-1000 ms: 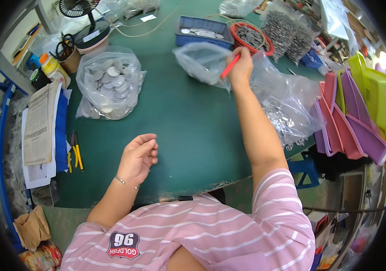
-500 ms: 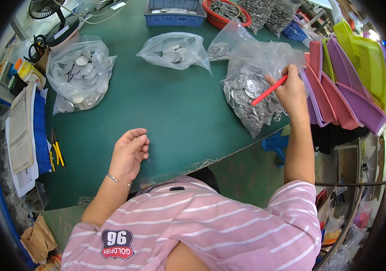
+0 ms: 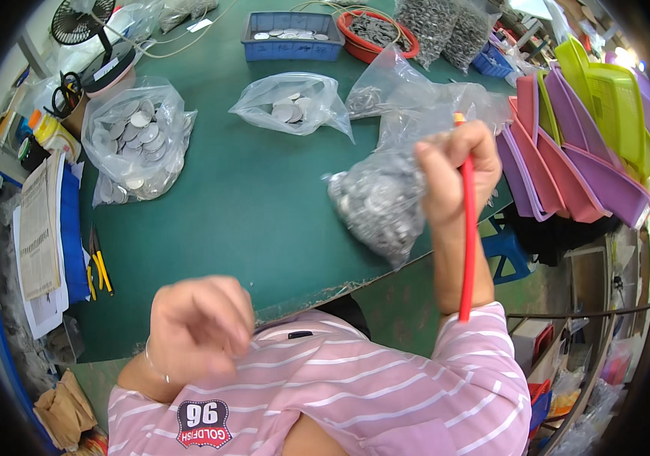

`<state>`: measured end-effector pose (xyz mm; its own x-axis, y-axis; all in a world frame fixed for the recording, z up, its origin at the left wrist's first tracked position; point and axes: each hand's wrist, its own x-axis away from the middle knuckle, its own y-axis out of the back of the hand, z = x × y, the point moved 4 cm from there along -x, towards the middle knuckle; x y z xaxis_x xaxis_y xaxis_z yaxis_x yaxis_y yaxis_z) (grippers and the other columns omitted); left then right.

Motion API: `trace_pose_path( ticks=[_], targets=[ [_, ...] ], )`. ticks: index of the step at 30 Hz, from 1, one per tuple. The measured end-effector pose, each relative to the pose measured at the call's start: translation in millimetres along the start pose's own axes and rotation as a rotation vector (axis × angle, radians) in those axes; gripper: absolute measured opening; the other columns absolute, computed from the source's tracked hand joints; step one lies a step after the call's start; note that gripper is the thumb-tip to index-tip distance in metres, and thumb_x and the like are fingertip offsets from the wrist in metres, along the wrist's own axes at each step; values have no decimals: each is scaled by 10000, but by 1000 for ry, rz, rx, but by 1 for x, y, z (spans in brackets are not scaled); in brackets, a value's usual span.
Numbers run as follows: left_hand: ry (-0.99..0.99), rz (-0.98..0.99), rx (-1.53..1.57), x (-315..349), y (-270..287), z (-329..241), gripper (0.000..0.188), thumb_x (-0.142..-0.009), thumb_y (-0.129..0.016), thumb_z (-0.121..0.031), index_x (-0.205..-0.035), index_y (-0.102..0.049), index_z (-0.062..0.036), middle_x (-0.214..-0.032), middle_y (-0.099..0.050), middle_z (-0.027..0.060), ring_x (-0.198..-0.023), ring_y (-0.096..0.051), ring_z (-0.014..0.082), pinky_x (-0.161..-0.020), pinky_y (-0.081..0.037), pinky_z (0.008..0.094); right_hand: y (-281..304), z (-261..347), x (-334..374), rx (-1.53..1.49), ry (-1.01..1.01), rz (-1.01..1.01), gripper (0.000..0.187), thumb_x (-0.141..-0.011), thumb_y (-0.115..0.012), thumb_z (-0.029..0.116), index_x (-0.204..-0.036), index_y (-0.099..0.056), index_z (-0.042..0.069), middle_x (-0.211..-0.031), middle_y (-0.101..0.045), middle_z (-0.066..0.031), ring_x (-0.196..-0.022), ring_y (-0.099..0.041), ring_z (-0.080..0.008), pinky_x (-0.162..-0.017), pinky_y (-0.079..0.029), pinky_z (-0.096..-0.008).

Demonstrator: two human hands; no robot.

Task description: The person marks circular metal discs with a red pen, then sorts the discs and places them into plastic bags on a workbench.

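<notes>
My right hand (image 3: 454,171) is raised above the table's near right edge, gripping the gathered neck of a clear plastic bag of small metal pieces (image 3: 378,201) together with a long red stick-like tool (image 3: 466,235) that hangs down past my forearm. The bag dangles just over the green table (image 3: 256,205). My left hand (image 3: 199,323) is lifted close to my chest, blurred, fingers loosely curled, with nothing seen in it.
Two more clear bags of round metal discs (image 3: 139,137) (image 3: 291,102) lie on the table. A blue tray (image 3: 291,38), a red basin (image 3: 378,34) and bags of small parts sit at the back. Stacked coloured trays (image 3: 576,144) stand right; yellow-handled pliers (image 3: 99,262) and papers left.
My right hand gathered the bag at the right edge and lifted it, red tool now pointing down. My left hand rose off the table toward my chest.
</notes>
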<state>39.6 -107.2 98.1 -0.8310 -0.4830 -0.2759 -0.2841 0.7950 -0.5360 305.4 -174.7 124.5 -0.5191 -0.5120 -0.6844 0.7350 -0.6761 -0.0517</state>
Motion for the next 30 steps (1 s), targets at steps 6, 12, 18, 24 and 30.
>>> trace_pose_path(
  ticks=[6,12,18,24,30],
  targets=[
    [-70,445,29,-23,-61,-24,502,-553,-843,-269,-890,-580,-6,-805,-558,107,-627,-516,180,-543,-407,249,-82,19,13,-341,0,335,325,-646,-549,-155,-640,-345,98,-596,-364,21,-446,-322,-51,-416,-262,-229],
    [15,377,92,-22,-70,-23,508,-513,-874,-311,-815,-565,-42,-803,-545,76,-643,-494,140,-559,-390,206,-152,-20,-4,-523,-97,396,228,-607,-564,-70,-650,-388,69,-604,-401,37,-543,-356,-43,-486,-308,-210],
    [-78,459,198,-17,-67,-4,520,-502,-878,-305,-812,-555,-40,-832,-539,102,-660,-498,136,-575,-409,210,-181,-89,-19,-331,-197,443,195,-705,-639,28,-719,-447,54,-624,-441,30,-576,-412,-34,-488,-351,-197],
    [99,538,273,-21,-60,-5,593,-463,-887,-283,-861,-524,-35,-920,-514,124,-728,-496,161,-623,-407,225,-124,-159,-3,183,-204,538,249,-851,-598,255,-905,-525,23,-772,-585,-40,-687,-531,-103,-598,-434,-240],
    [-59,582,238,-15,-52,-4,560,-480,-864,-257,-861,-504,-61,-967,-503,105,-789,-490,199,-677,-403,283,-73,-190,-4,651,37,916,223,-807,-611,159,-968,-528,28,-922,-600,-122,-906,-586,-295,-756,-464,-371]
  ],
)
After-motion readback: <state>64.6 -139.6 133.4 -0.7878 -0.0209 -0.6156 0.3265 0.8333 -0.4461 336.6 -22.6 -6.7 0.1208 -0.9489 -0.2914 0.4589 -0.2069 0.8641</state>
